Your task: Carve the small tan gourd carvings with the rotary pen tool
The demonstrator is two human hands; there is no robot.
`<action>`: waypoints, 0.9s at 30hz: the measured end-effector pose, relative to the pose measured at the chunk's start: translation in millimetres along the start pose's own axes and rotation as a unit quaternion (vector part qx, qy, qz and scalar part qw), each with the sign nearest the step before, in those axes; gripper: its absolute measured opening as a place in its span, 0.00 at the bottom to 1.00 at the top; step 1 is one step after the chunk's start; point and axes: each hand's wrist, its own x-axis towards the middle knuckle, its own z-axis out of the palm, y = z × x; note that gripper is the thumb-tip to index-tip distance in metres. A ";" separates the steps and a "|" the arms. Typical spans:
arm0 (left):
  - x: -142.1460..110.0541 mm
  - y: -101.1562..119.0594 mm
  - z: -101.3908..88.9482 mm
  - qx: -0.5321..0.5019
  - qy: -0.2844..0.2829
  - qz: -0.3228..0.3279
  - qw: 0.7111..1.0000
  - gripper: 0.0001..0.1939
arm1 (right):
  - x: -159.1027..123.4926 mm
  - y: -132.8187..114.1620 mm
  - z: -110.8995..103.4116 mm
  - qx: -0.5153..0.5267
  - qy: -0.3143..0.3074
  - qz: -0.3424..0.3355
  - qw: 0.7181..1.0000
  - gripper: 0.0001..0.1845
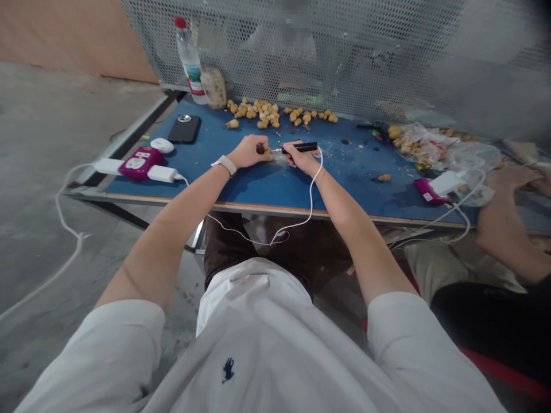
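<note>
So the thing to look at here is the small brown piece (pixel 260 148) in the left hand (pixel 248 152), and the landmark for everything is the main heap of yellowish lumps (pixel 267 112) at the back of the bench (pixel 258 188). The piece sits on the near side of that heap, right over the blue surface. The left grip is closed down to a snug pinch, thumb and fingertips around it, so most of it is hidden and its exact shape is hard to tell.

The right hand (pixel 300 158), nearside of the heap and a bit to its right, has its fingers wrapped pen-style around a black pen tool (pixel 306 147). The thin tip points at the left fingertips, but whether it touches the piece, can't tell.

Handling-wise, the piece is probably light, hard and stiff, like a nut or seed, so squashing seems unlikely. Roundish and dusty would mean it could roll or slip, and a thin edge might chip. Best hold is likely low on the sides, fingertips clear of the tip. The tool looks light too; take it by the barrel, and mind the white cord (pixel 311 195) tugging at its tail end
</note>
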 end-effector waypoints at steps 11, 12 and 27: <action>0.0 -4.8 1.6 -0.015 0.001 -0.010 1.000 0.29 | 2.7 6.3 -3.5 -0.003 -0.020 -0.026 0.999 0.48; -0.2 -4.3 1.6 -0.019 -0.001 -0.011 1.000 0.29 | 2.6 5.7 -3.2 -0.006 -0.018 -0.020 1.000 0.48; 0.7 0.0 1.0 0.000 0.002 -0.004 1.000 0.24 | 6.6 13.5 -3.7 -0.009 -0.012 -0.015 1.000 0.45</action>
